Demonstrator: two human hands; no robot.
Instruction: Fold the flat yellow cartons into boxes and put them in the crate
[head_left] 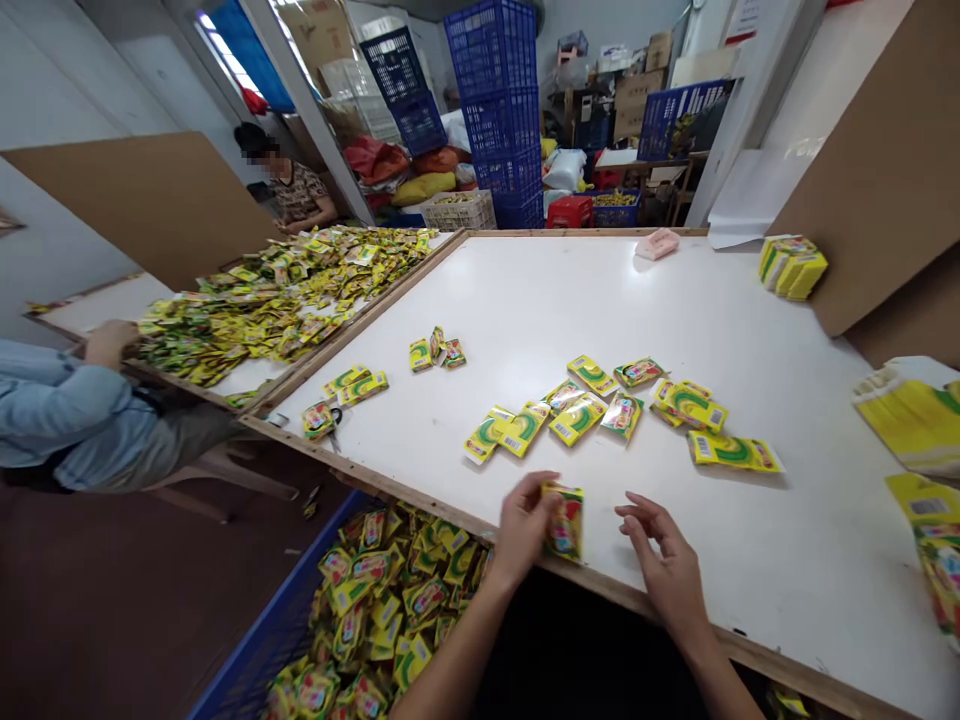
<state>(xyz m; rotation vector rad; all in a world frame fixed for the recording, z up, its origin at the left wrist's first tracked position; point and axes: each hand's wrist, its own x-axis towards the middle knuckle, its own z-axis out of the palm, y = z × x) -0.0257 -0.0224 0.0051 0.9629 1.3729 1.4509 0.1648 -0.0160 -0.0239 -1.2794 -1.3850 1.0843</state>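
My left hand (pixel 525 522) grips a small yellow and green packet (pixel 568 522) by its left side, close to the front edge of the white table (pixel 510 290). To the right of it, my right hand (pixel 660 552) hovers over the tabletop with its fingers apart and nothing between them. Just beyond both hands lies a loose group of similar packets (pixel 576 418), some overlapping. Another packet (pixel 735 452) lies at the right end of that group.
Below the table's front edge at left, a blue crate (pixel 262 630) holds many packets. Scissors (pixel 335 425) lie at the left edge. Flat yellow boxes (pixel 907 415) are stacked at right. Two people are at a packet-covered table (pixel 90 300) on the left.
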